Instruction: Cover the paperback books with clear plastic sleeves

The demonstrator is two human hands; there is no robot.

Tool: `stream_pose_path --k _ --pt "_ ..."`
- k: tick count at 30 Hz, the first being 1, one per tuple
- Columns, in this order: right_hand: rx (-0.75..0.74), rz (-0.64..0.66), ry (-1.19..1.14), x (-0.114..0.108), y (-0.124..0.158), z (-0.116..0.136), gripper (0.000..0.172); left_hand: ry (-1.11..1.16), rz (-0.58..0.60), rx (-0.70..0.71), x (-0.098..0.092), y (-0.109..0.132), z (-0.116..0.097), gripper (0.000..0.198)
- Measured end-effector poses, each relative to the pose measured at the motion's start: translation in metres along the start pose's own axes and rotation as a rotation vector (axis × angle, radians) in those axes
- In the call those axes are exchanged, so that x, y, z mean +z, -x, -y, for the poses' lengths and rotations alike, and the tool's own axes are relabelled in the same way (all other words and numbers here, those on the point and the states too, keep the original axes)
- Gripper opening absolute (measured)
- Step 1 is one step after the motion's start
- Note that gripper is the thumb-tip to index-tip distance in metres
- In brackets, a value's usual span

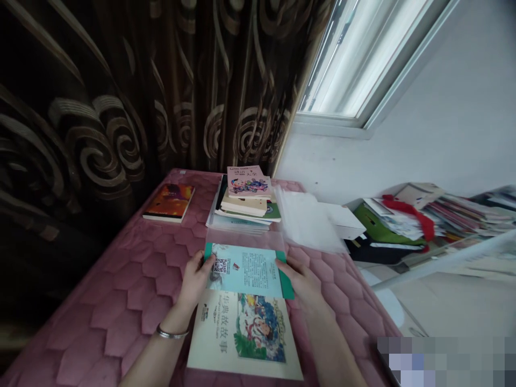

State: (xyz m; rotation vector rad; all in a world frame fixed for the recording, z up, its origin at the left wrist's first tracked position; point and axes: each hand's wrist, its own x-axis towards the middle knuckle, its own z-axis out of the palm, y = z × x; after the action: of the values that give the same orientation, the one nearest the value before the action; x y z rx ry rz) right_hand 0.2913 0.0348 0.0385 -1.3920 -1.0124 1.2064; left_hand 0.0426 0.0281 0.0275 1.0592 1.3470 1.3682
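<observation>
My left hand [197, 279] grips the left edge of a teal-backed book [248, 271], thumb on its cover near a QR code. My right hand [303, 282] holds the book's right edge. The book sits partly inside a clear plastic sleeve [242, 236] whose open end reaches toward the far stack. Under it, near me, lies a cream picture book [245, 333] with a colourful drawing on its cover. A silver bangle [171, 334] circles my left wrist.
A pink quilted table cover [129, 279] lies beneath everything. Farther back stand a stack of books [245, 201], an orange book [169, 202] and a pile of clear sleeves [308, 220]. A dark patterned curtain hangs behind; papers and books clutter the right side [423, 215].
</observation>
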Motion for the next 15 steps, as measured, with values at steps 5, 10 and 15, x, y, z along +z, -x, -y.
stream_pose_path --k 5,10,15 --pt "-0.074 -0.006 0.057 0.000 -0.004 -0.006 0.043 -0.095 -0.025 0.072 -0.001 -0.001 0.003 0.034" --pt "-0.146 -0.074 0.149 0.003 -0.005 -0.012 0.040 -0.073 -0.027 0.041 -0.002 -0.003 0.006 0.031" --pt "-0.076 -0.088 0.031 0.005 -0.005 -0.009 0.041 0.047 0.003 -0.042 -0.001 -0.002 0.007 0.026"
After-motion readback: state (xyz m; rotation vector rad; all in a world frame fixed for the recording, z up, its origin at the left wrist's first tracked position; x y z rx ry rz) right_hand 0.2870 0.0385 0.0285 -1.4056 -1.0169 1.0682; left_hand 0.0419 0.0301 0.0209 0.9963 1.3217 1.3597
